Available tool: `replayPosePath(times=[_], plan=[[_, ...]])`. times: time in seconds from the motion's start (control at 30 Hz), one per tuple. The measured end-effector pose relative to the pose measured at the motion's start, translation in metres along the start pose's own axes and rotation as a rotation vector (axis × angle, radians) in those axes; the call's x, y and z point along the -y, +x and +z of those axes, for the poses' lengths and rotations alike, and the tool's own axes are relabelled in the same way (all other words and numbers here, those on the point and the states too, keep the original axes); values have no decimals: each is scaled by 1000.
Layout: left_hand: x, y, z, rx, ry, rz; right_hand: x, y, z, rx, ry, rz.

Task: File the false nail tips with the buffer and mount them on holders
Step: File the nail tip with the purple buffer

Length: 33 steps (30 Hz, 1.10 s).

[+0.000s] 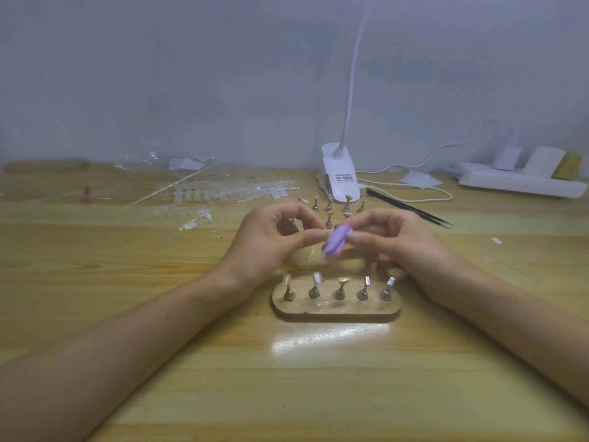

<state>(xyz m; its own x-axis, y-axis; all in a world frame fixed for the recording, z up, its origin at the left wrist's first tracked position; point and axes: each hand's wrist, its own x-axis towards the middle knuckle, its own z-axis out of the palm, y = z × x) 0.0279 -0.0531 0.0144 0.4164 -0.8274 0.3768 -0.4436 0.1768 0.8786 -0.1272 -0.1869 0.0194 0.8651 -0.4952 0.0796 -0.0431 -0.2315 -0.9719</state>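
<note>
The left grip (271,237) pinches a small clear plastic false nail tip (319,233), which is blurred. The right grip (395,237), just beside, clasps a purple oval foam buffer (334,241) against it. The tip is probably featherlight, springy and slippery, so it is best pinched at its side edges.

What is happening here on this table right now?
The person's right hand holds a purple buffer. The left hand pinches something small against it, probably a false nail tip, though it is blurred. On the wooden stand in front, five holders stand upright. The two leftmost carry tips; the others look bare.
</note>
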Motion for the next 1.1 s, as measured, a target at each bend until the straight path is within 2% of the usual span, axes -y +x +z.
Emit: replayPosePath(times=[0.13,0.2,0.3,0.37,0.47,0.53,0.63,0.7,0.8,1.1], plan=[[2,0,0,5,24,13,-1,1,-1,29,24,-9],[2,1,-1,4,10,5,-1,1,-2,-13,13,12],[1,1,-1,10,22,25,-2,2,-1,65,17,-12],[1,1,-1,14,3,12,-2,2,-1,14,19,-12],[2,0,-1,18,18,23,-3,1,-1,65,53,-48],[2,1,-1,14,8,13,-2,1,-2,24,55,-32],[3,1,-1,11,29,25,-3,2,-2,64,36,-50],[3,1,-1,11,22,14,-4,2,-2,3,42,-39],[3,1,-1,14,34,29,-4,2,-1,63,58,-58],[3,1,-1,16,31,15,-1,1,-2,10,45,-24]])
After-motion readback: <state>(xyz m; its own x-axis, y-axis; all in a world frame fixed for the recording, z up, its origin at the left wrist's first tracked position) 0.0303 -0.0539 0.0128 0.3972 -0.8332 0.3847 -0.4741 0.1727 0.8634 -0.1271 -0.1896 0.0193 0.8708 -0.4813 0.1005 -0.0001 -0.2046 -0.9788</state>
